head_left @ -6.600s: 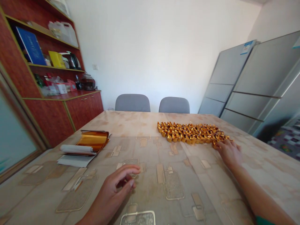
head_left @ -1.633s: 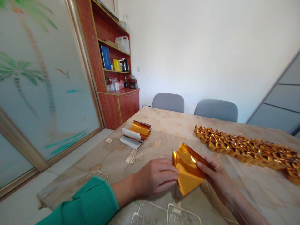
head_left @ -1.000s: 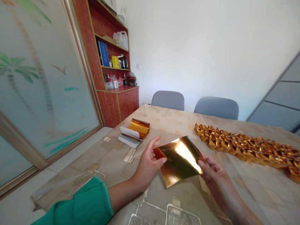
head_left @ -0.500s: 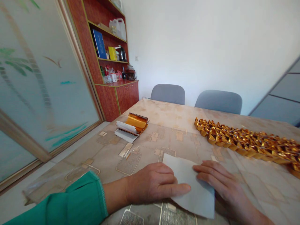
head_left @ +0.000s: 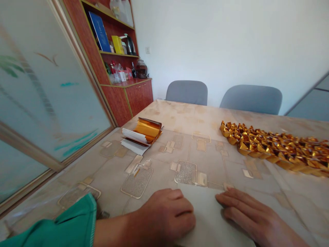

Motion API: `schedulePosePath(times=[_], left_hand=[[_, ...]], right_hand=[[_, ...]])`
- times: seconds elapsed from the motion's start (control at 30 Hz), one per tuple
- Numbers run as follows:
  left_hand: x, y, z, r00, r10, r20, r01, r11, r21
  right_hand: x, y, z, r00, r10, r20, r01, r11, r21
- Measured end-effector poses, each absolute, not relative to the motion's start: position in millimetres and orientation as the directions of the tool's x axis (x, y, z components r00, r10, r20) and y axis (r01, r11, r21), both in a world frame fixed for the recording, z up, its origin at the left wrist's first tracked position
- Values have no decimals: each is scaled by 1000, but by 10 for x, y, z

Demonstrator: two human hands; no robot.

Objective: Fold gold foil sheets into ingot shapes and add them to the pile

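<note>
A pale, matte sheet lies flat on the patterned tablecloth at the near edge of my view. My left hand rests on its left edge, with the fingers loosely curled. My right hand lies along its right side, with the fingers extended across it. The sheet's underside is hidden. To the far left, a stack of gold foil and white paper sits on the table. To the far right stretches a dense mass of folded gold-foil ingots, out of reach of both hands.
A red wooden cabinet with shelves of bottles and books stands beyond the table's left corner. A frosted glass door runs along the left. Two grey chairs stand at the far table edge.
The sheet has slid toward me with both hands, and less of it shows. Earlier, my hands held it up with its gold side showing; now it lies pale side up.
</note>
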State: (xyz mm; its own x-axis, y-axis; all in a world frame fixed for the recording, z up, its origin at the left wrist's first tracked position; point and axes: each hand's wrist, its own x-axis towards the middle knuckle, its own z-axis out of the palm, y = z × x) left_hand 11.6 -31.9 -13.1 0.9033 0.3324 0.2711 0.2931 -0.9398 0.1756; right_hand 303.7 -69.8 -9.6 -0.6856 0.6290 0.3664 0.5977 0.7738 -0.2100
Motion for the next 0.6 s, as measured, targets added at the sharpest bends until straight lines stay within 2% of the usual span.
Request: schedulePosePath(times=[0.17, 0.27, 0.37, 0.47, 0.6], left_hand=[[109, -371, -139, 827, 459, 326, 376, -881, 288], [114, -360, -185, 749, 558, 358, 430, -819, 379], [115, -344, -237, 689, 623, 370, 437, -764, 474], [107, -323, -275, 681, 643, 351, 402, -729, 554], [100, -295, -276, 707, 638, 305, 385, -709, 590]], right_hand=[[3000, -677, 0, -700, 643, 310, 586, 766, -265], [2948, -668, 16, -667, 690, 281, 598, 721, -350], [2906, -673, -26, -578, 747, 328, 620, 663, -420], [2891, -698, -92, -479, 789, 384, 660, 612, -436], [2883, -733, -172, -321, 864, 388, 734, 486, -475]])
